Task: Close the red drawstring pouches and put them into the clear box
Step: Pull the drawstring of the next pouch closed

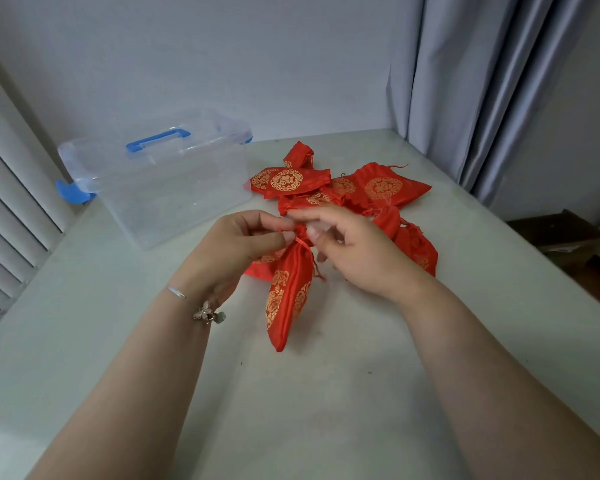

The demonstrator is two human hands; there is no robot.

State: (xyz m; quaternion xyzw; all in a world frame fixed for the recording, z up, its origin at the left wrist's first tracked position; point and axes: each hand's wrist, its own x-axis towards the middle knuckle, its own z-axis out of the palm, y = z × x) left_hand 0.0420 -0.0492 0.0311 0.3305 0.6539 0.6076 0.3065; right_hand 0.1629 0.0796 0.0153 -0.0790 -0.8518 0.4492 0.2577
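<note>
A red pouch with gold patterns [288,299] hangs above the table, its neck gathered tight between my hands. My left hand [243,244] pinches the neck and its cord from the left. My right hand [347,244] pinches the neck from the right, fingers curled around the cord. Behind my hands lies a heap of several red pouches [326,185] on the table. The clear box [167,188] with blue handle and blue clips stands at the back left, lid on, and nothing shows inside it.
The pale table [326,393] runs to a wall at the back. Grey curtains [482,91] hang at the right. A brown cardboard box [561,233] sits on the floor beyond the table's right edge. A slatted panel [11,216] stands at the left.
</note>
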